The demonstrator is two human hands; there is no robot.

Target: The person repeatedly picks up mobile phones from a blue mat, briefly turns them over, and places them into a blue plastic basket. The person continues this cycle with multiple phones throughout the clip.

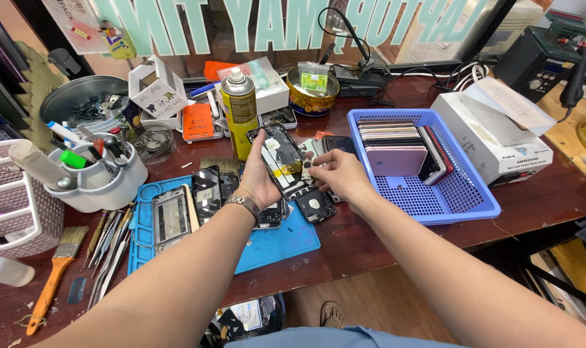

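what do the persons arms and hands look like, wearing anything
Both forearms are bare, with no sleeves in view and no gloves on either hand. The left hand has a metal link wristband, silver-grey, like a watch bracelet, around its wrist. The right hand and its wrist are bare; no ring can be made out on either hand.
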